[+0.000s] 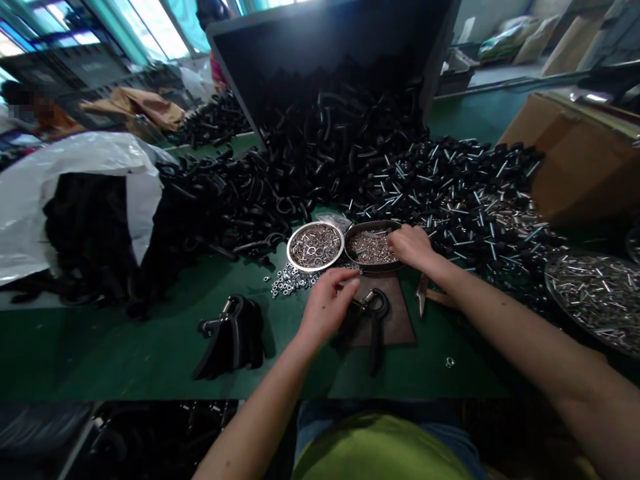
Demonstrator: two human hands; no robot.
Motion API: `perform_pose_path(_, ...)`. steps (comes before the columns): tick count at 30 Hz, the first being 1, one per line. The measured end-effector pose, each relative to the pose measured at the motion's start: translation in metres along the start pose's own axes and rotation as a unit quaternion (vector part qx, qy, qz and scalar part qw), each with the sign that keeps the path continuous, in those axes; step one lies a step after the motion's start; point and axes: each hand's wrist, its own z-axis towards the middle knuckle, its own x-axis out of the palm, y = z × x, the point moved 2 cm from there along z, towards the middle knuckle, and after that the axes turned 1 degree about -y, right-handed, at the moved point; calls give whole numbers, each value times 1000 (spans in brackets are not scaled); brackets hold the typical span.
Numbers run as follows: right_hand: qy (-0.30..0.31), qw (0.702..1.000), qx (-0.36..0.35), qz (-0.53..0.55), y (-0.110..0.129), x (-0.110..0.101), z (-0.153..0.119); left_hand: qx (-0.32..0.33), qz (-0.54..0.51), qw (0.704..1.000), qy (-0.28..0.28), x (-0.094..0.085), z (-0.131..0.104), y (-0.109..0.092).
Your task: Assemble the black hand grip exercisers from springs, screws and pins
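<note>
My left hand (327, 303) hovers over the near edge of a pile of small metal nuts (290, 280), fingers bent, with a gap at the thumb and nothing visible between. Just right of it, a black clamp-like part (379, 313) with a curved jaw, a straight handle and a metal screw lies on a brown board (404, 320). My right hand (413, 245) dips into a dark oval tin (373, 269) of small metal pieces. Its fingers are drawn together, and the tips are hidden. A round silver-rimmed dish (291, 257) of rings and pins stands beside the tin.
Pliers (421, 297) lie right of the board, near a loose nut (450, 362). Finished-looking black parts (233, 333) stand left. Black parts (240, 193) and knobbed screws (450, 180) heap behind. A pan of pins (595, 293) and a carton (565, 153) flank the right.
</note>
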Motion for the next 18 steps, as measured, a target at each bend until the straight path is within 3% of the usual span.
perform_pose_path(4,-12,1000,12,22,-3,-1,-3,72,223,972,27,25,69,1)
perform_pose_path(8,-23,998,23,59,-8,3,-4,66,352,927,111,57,113,1)
perform_pose_path(12,-31,992,23,119,-17,5,-3,41,364,922,129,71,129,3)
perform_pose_path(18,-82,971,15,224,-18,-8,-17,35,345,930,120,72,130,10)
